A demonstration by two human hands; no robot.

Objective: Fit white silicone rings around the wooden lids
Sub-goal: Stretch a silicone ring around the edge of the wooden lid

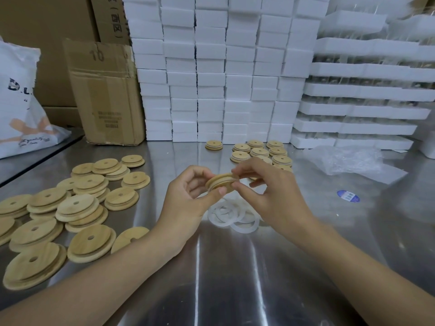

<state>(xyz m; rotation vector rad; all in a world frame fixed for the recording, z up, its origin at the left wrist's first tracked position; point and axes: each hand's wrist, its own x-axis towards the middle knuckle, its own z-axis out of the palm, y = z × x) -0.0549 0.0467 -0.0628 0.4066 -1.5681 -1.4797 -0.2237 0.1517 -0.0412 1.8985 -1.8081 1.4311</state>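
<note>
Table: shiny stainless-steel table (223, 267), bearing everything below.
Foam: white foam blocks (211, 74), stacked high along the far edge.
Box: worn brown cardboard box (103, 95), far left, beside the foam.
Loose lids: round wooden lids (77, 208) with centre holes, heaped overlapping on the left.
Rowed lids: more wooden lids (261, 151), in neat rows beyond the hands.
Left hand: left hand (186, 203) pinches the held lid's near edge.
Right hand: right hand (270, 196) grips it from the right, fingers curled.
Rings: flat white silicone rings (233, 216), piled on the table just below the hands.
Held lid: grooved round wooden held lid (220, 182), tilted between both hands above the table; possibly ringed already, but the fingers hide it.
</note>
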